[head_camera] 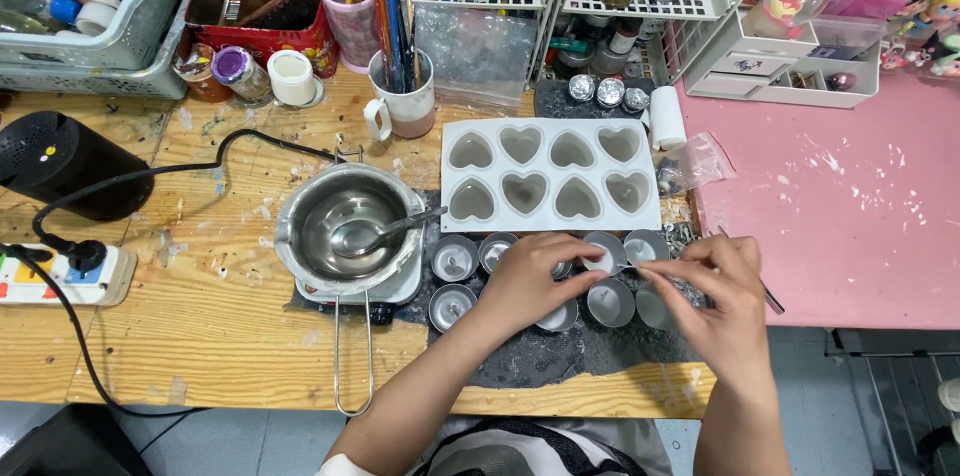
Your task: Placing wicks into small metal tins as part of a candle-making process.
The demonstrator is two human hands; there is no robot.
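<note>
My left hand [530, 281] rests over a cluster of small round metal cups [455, 258] on a dark mat [560, 351], its fingers pinching the rim of one cup [604, 254]. My right hand [712, 296] holds a thin metal tool [770, 298] whose tip reaches toward that cup. Just beyond the cups lies a white silicone mould [548, 176] with eight heart-shaped cavities. Several cups hold pale wax.
A steel melting pot [348, 226] with a spoon and long wire handle sits left of the cups. A power strip [62, 276], black cylinder [62, 164], mug of brushes [405, 101], wire racks and baskets line the back. A pink table [840, 206] stands at right.
</note>
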